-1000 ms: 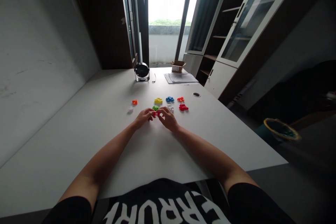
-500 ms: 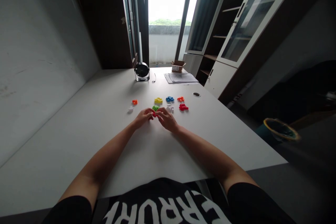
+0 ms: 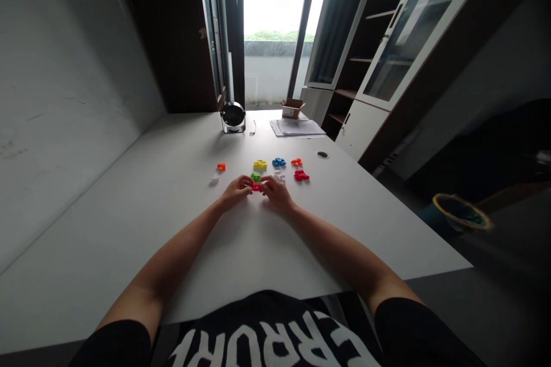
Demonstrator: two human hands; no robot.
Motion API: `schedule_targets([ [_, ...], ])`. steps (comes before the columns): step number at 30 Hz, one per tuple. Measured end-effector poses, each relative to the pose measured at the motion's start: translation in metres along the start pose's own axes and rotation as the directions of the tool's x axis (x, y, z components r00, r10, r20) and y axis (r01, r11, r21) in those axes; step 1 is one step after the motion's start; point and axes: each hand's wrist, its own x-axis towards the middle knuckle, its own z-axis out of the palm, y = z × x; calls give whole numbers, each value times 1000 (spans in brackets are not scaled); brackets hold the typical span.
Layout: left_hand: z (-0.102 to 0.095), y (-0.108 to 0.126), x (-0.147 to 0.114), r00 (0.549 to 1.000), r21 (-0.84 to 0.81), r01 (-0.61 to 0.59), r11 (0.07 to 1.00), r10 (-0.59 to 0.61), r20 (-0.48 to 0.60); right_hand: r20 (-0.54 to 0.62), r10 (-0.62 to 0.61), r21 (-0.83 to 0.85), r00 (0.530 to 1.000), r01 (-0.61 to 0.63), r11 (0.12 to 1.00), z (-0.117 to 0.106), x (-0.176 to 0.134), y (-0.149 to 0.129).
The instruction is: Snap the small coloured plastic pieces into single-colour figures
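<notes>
A small red plastic piece is pinched between the fingertips of my left hand and my right hand, low over the table. Just beyond it lies a green piece. A white piece sits behind my right fingers and is partly hidden. Farther back are a yellow piece, a blue piece and an orange piece. To the right rests a larger red piece. Left of my hands lie a small orange piece and a small white one.
On the white table stand a round black device on a metal stand, a cardboard box and papers. A cable hole is near the right edge. A bin stands on the floor at right.
My fingers have moved slightly apart around the small red piece, and more of it shows between them. The other pieces lie where they were.
</notes>
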Motion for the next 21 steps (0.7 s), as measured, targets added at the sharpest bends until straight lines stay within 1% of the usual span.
schedule_targets([
  [2,0,-2,1,1000,-5,-12,1000,12,5,56,59,135,997,-66,989,-2,3,0],
  [4,0,-4,1,1000,-9,-21,1000,21,10,120,106,234,987,-132,963,-5,5,-2],
  [9,0,-5,2,998,4,-65,998,65,3,192,200,359,961,-258,897,-11,6,-14],
  [12,2,-2,0,995,48,-100,994,101,-2,260,253,420,932,-345,840,-13,6,-17],
  [14,3,1,-1,991,133,-127,983,132,-26,303,292,451,907,-407,795,-14,6,-17],
  [16,5,5,-2,983,260,-158,953,175,-46,328,327,470,886,-453,757,-15,7,-14],
  [18,7,9,-4,973,394,-189,899,226,-48,339,348,485,874,-479,732,-16,8,-12],
  [21,10,14,-7,948,564,-247,788,318,-29,341,362,506,868,-494,707,-18,9,-11],
])
